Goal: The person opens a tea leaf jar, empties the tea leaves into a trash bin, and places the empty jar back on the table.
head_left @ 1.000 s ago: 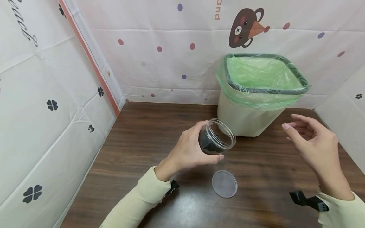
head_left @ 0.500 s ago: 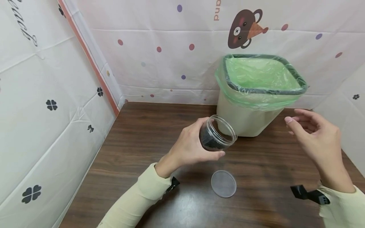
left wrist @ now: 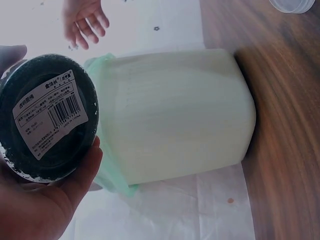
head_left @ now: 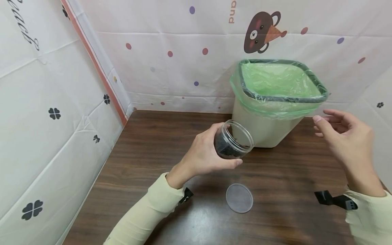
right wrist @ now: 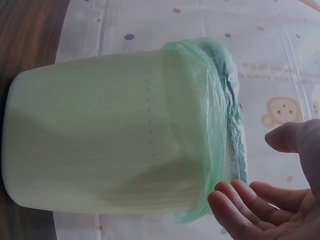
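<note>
My left hand [head_left: 204, 153] grips a clear round jar [head_left: 225, 144] with dark contents, tilted so its uncovered mouth faces right and up. In the left wrist view the jar's base [left wrist: 50, 120] carries a white barcode label. On the table below the jar lies a clear round lid [head_left: 239, 198], flat and apart from the hands. My right hand [head_left: 349, 141] is raised at the right of the bin, holding nothing, its fingers loosely bent. In the right wrist view its fingertips appear beside the bin's liner; whether they touch I cannot tell.
A cream trash bin [head_left: 257, 127] with a green plastic liner [head_left: 278, 109] stands at the back of the table, right of centre. Patterned white cloth [head_left: 171, 71] covers the walls behind and at the sides. The dark wood table [head_left: 137, 153] extends to the left.
My right hand has moved up and to the right. The left hand and the jar have risen slightly, the jar still tilted. The lid has stayed on the table.
</note>
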`<control>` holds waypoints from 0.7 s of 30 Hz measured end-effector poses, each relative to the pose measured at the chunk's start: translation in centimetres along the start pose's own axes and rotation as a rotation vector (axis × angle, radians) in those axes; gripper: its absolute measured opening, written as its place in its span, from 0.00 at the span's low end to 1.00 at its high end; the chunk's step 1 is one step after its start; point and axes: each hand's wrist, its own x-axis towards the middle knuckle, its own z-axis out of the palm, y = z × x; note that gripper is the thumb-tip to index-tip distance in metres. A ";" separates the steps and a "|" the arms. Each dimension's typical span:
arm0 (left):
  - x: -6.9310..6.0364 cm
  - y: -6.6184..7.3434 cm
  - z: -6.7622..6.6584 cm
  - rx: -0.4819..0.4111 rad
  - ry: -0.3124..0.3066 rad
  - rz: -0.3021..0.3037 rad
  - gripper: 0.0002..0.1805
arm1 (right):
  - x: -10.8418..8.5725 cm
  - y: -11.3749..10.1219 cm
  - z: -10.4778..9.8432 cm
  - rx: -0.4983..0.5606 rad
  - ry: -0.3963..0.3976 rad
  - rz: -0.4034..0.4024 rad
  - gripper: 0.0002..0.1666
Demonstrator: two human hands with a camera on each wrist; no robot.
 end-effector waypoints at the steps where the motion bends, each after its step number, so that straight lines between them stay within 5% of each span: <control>1: 0.1 0.0 0.0 -0.002 0.000 0.001 0.48 | 0.1 0.0 -0.1 0.002 0.005 0.003 0.24; 21: 1.8 1.1 -1.2 0.002 0.035 0.032 0.48 | 2.2 -1.0 -1.4 -0.061 -0.005 0.035 0.30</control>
